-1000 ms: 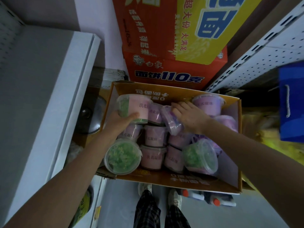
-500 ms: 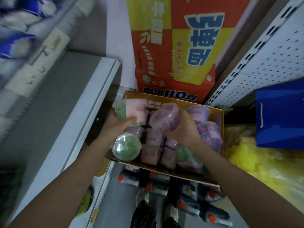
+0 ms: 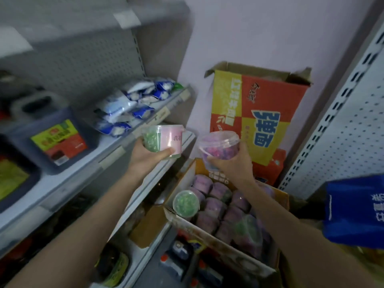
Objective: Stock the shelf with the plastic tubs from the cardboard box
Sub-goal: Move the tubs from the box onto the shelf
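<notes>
Plastic tubs clasped, green tub (image 3: 161, 141) in left hand (image 3: 148, 157), purple tub (image 3: 218, 148) in right hand (image 3: 234, 165); could clip shelf (image 3: 116, 151) front edge, slip.

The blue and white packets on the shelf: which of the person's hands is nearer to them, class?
Left. The left hand, holding a green tub, is just below and right of the packets. The right hand, holding a purple tub, is farther right, over the cardboard box.
</notes>
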